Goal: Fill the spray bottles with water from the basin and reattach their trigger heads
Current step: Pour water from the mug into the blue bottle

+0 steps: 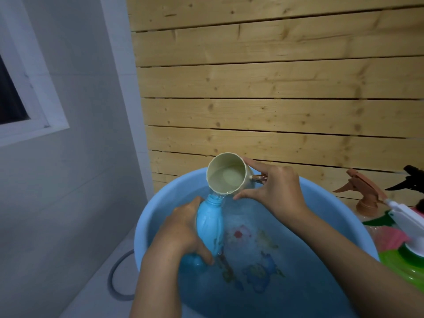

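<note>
- While the left hand (181, 228) grips the blue bottle (210, 222) round its middle, the right hand (275, 189) holds a cup (226, 174) over the bottle's open top.
- The left hand's fingers and thumb are curled tight round the bottle.
- The right hand has its thumb under the cup, one finger along the cup's top side, and its other fingers at the handle.
- The blue bottle has no spray top on. It leans, with its open neck pointing up and away, and its bottom dips into the water (275, 294) near the left edge of the basin (165, 191).
- The cup is tipped on its side, with its lip just above the bottle's neck. A little water is left inside, and some runs down onto the neck.
- The basin is big, round and blue, and it is full of water. Colourful pictures (252, 260) show on its bottom.
- Past the right edge of the basin are three spray tops: a brown one (364, 193), a black one (410, 180) behind it, and a white one (403, 216) that sits on a green bottle (403, 265).
- A grey hose (119, 278) curls on the floor by the left edge of the basin.
- Behind the basin is a wall of wooden boards (275, 88), and a window (13, 99) is far to the left.
</note>
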### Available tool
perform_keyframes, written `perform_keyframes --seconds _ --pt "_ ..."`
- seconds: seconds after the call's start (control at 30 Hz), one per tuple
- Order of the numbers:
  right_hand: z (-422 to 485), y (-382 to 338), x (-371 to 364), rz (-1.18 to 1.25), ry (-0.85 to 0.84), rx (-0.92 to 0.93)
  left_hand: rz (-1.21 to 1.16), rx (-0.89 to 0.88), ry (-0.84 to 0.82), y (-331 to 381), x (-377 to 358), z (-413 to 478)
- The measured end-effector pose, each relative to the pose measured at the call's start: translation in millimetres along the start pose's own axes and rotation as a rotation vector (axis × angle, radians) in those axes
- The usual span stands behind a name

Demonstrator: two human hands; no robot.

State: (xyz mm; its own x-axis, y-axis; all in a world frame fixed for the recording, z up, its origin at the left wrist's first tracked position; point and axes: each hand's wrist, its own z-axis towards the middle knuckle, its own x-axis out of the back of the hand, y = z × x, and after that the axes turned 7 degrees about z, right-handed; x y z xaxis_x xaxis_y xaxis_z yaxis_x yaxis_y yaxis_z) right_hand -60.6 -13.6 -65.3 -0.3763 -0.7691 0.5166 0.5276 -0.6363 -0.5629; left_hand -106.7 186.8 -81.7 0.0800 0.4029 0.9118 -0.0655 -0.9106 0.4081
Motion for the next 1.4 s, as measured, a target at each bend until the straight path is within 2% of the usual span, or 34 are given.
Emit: perform_keyframes --seconds 0.23,0.83,1.4 --pt "0.1 0.1 0.6 -0.015 -0.007 0.03 0.018 0.003 0.012 0.4 0.7 0.8" --pt "3.0 4.1 -3.4 -0.136 0.118 0.242 0.012 0.013 -0.025 0.7 0.6 -0.2" --pt "2.9 1.9 -2.2 -0.166 0.102 0.289 0.017 0.0 -0.045 0.6 0.5 0.9"
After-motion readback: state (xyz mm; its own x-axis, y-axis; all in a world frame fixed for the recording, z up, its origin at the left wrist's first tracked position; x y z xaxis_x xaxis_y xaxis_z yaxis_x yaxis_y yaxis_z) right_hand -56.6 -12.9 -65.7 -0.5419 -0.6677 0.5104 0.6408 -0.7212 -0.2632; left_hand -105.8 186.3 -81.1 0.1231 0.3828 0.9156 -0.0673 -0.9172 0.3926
